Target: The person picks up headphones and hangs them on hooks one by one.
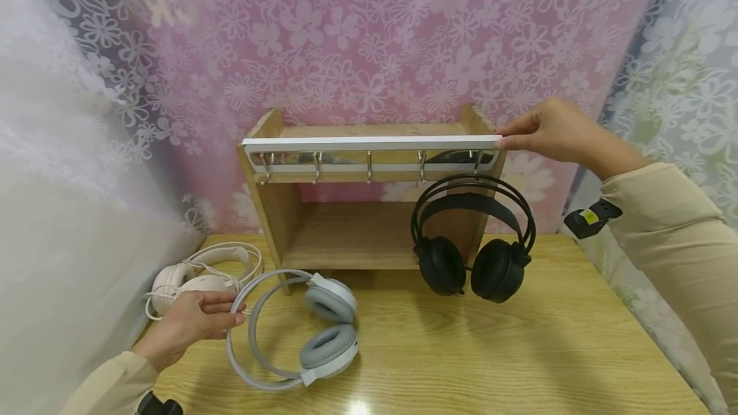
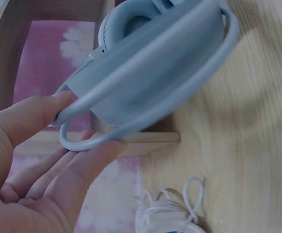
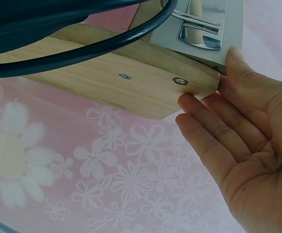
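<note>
My left hand [image 1: 190, 322] pinches the headband of the white headphones with grey ear pads [image 1: 330, 348], at the front left of the shelf. In the left wrist view the thumb and fingers hold the band's outer rods [image 2: 145, 77]. Black headphones [image 1: 498, 271] hang by the headband from the right end of a white hook rail [image 1: 369, 144] with several metal hooks. At that same end, my right hand [image 1: 562, 133] grips the rail's corner. The right wrist view shows its thumb on the rail's edge and its fingers by the wooden side panel [image 3: 145, 80].
The rail lies across the upper front of a wooden shelf [image 1: 352, 235] standing on a wood-grain table [image 1: 450, 364]. Left of it lie other white headphones [image 1: 207, 284] with a bundled cable. A pink floral cloth [image 1: 369, 37] hangs behind, with pale cloth on both sides.
</note>
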Demonstrator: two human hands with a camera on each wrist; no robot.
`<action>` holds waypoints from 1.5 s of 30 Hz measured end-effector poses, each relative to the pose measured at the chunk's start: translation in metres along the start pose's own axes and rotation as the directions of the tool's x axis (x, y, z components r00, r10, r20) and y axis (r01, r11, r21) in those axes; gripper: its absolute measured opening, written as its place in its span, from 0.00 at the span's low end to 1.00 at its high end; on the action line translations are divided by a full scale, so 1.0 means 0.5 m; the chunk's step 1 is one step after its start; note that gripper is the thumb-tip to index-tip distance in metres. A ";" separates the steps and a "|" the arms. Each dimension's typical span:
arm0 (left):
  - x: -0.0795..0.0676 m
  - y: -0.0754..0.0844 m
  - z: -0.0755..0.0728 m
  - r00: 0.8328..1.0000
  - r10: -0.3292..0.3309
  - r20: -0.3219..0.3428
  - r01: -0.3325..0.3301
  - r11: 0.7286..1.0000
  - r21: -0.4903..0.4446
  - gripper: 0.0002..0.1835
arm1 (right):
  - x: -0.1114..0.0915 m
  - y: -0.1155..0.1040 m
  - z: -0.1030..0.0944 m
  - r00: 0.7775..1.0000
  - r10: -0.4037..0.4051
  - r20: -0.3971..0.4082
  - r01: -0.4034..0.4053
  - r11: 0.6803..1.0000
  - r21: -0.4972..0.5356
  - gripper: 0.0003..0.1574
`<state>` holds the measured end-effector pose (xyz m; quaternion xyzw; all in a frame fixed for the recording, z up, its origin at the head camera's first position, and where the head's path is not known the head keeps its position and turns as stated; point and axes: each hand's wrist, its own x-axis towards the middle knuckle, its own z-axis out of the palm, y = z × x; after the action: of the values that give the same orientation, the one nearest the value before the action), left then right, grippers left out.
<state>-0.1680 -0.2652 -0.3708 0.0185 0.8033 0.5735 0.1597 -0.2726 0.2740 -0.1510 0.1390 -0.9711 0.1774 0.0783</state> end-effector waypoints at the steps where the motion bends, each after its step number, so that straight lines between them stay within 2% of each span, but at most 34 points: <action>1: 0.000 0.006 0.003 1.000 0.004 -0.011 -0.004 1.000 0.008 0.40 | 0.000 0.000 0.000 1.000 -0.001 -0.003 0.001 1.000 -0.002 0.29; 8: 0.006 0.034 0.018 0.992 0.045 -0.118 -0.032 0.994 0.109 0.35 | 0.001 -0.002 0.001 1.000 -0.001 -0.008 0.001 1.000 0.005 0.28; 17: 0.016 0.061 0.037 0.982 0.113 -0.151 -0.073 0.967 0.244 0.29 | -0.002 -0.001 0.001 1.000 -0.001 -0.011 0.001 1.000 0.005 0.28; 22: 0.021 0.085 0.048 0.974 0.182 -0.133 -0.138 0.950 0.282 0.26 | -0.002 0.000 0.002 1.000 -0.004 -0.011 0.004 1.000 0.003 0.29; 30: 0.026 0.114 0.061 0.963 0.264 -0.053 -0.240 0.931 0.274 0.24 | -0.001 0.002 0.003 1.000 0.002 -0.013 -0.002 1.000 0.000 0.28; 38: 0.030 0.146 0.077 0.945 0.326 -0.021 -0.288 0.864 0.414 0.21 | -0.002 0.001 0.001 1.000 0.006 -0.005 -0.006 1.000 0.007 0.28; 45: 0.033 0.177 0.094 0.941 0.339 -0.008 -0.298 0.837 0.459 0.20 | -0.002 0.000 0.001 1.000 0.010 0.001 -0.010 1.000 0.022 0.29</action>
<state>-0.1840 -0.1884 -0.3065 0.1628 0.9062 0.3899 0.0172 -0.2717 0.2740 -0.1517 0.1348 -0.9699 0.1884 0.0755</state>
